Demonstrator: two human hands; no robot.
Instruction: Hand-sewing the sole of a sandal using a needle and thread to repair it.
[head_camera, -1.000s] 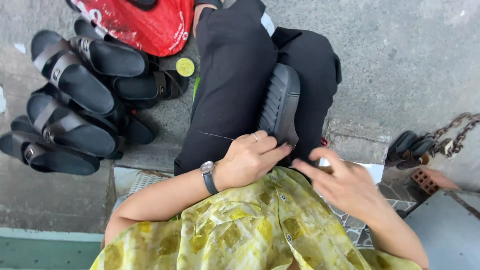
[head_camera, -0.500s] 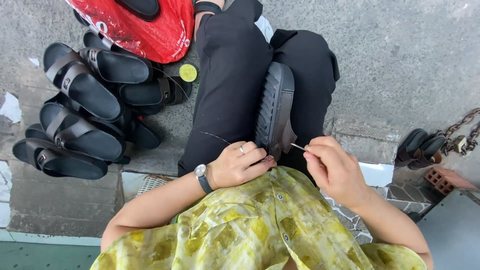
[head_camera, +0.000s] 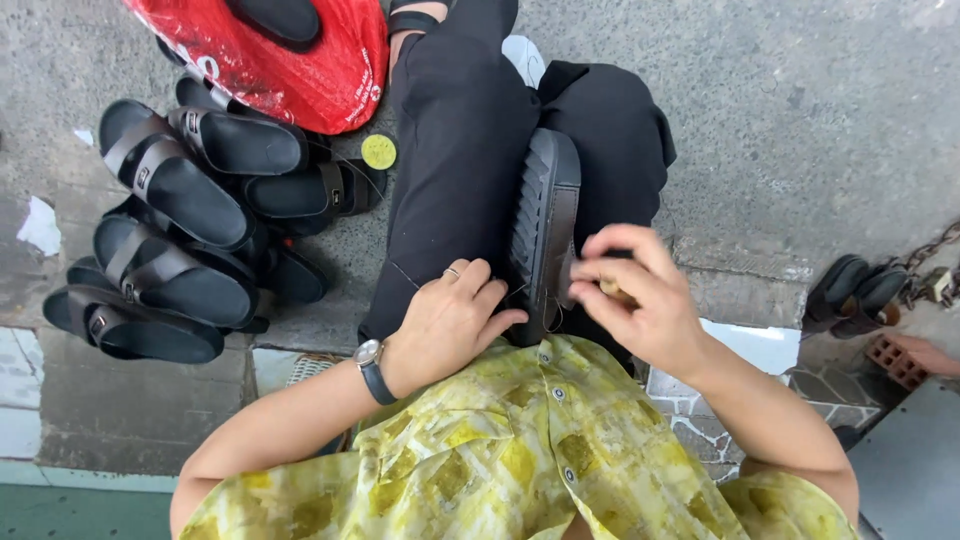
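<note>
A black sandal (head_camera: 543, 225) stands on its edge between my knees, its ridged sole facing left. My left hand (head_camera: 450, 318), with a ring and a wristwatch, rests on my black-trousered thigh and presses the sandal's near end. My right hand (head_camera: 635, 295) is against the sandal's right side, its fingers pinched on a small wooden-handled tool (head_camera: 612, 288). A thin thread (head_camera: 405, 275) lies across my left thigh.
A pile of black sandals (head_camera: 175, 235) lies on the concrete to my left. Behind it sit a red bag (head_camera: 290, 60) and a small yellow disc (head_camera: 378, 151). Another dark pair (head_camera: 855, 290), a chain and a brick are at the right.
My right hand has moved up and in against the sandal's side with the tool. My left hand stays at the sandal's near end.
</note>
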